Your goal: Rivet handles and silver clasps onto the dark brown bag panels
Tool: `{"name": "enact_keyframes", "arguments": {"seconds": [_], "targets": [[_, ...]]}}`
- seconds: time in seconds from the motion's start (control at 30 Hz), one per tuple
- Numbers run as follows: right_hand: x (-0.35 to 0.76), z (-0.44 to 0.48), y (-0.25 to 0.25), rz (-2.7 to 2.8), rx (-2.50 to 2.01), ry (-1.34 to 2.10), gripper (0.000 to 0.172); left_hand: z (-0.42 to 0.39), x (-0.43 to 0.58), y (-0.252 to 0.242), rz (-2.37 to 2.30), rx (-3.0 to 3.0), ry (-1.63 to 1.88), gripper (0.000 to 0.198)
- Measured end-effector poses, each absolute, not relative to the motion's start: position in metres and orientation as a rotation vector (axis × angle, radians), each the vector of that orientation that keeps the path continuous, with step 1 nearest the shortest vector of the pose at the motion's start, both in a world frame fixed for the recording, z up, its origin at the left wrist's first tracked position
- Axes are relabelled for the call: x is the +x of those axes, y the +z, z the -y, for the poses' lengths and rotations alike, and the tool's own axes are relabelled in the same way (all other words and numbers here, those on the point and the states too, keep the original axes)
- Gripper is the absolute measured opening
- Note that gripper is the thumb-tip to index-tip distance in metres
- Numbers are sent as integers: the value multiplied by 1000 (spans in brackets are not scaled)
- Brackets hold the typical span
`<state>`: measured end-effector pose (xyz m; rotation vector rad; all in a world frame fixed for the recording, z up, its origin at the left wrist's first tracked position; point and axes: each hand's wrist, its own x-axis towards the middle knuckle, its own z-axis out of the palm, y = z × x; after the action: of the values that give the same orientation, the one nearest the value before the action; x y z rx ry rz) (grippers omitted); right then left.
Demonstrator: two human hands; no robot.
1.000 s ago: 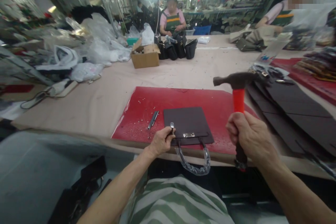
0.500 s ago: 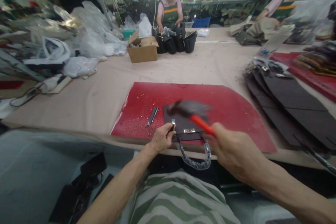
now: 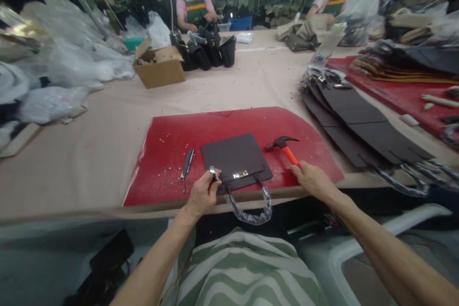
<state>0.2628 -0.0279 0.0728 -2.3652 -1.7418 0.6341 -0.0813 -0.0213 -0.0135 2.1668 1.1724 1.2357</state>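
Note:
My right hand grips the orange handle of a claw hammer, whose dark head is over the red mat, right of a dark brown bag panel. The panel lies flat, with a metal clasp near its front edge. A plastic-wrapped handle loops from it over the table edge. At the panel's left front corner, my left hand is closed on a small shiny metal piece; its exact kind is unclear. Two dark metal strips lie left of the panel.
Tiny studs are scattered on the mat's left side. Stacked brown bag panels with wrapped handles lie at right. Further back stand a cardboard box and black bags. Two people are across the table; plastic bags heap at left.
The hammer, blurred above the panel before, is now lower and to the panel's right, with my right hand. My left hand keeps its hold at the corner. The camera view has turned right.

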Motion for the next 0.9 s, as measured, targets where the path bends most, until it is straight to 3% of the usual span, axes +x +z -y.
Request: {"name": "enact_keyframes", "arguments": {"seconds": [0.1, 0.17, 0.27, 0.37, 0.47, 0.57, 0.77, 0.9], "targets": [[251, 37, 70, 1873, -2352, 147, 26, 22, -81, -12, -1192, 2200, 1244, 21], [230, 46, 68, 1923, -2262, 4, 25, 23, -81, -11, -1206, 2218, 1246, 20], [194, 56, 59, 1911, -2147, 154, 21, 24, -81, -11, -1151, 2278, 1254, 15], [167, 56, 51, 1849, -2163, 294, 28, 27, -80, -14, -1092, 2316, 1307, 13], [162, 46, 50, 1708, -2288, 394, 35, 29, -80, -15, -1241, 2194, 1345, 13], [173, 33, 53, 1630, -2325, 516, 31, 29, -81, -13, -1381, 2032, 1288, 20], [204, 27, 45, 1377, -2050, 928, 17, 27, -84, -11, -1422, 1674, 1241, 27], [204, 40, 44, 1154, -1718, 1206, 24, 25, -87, -12, -1331, 1346, 1297, 33]]}}
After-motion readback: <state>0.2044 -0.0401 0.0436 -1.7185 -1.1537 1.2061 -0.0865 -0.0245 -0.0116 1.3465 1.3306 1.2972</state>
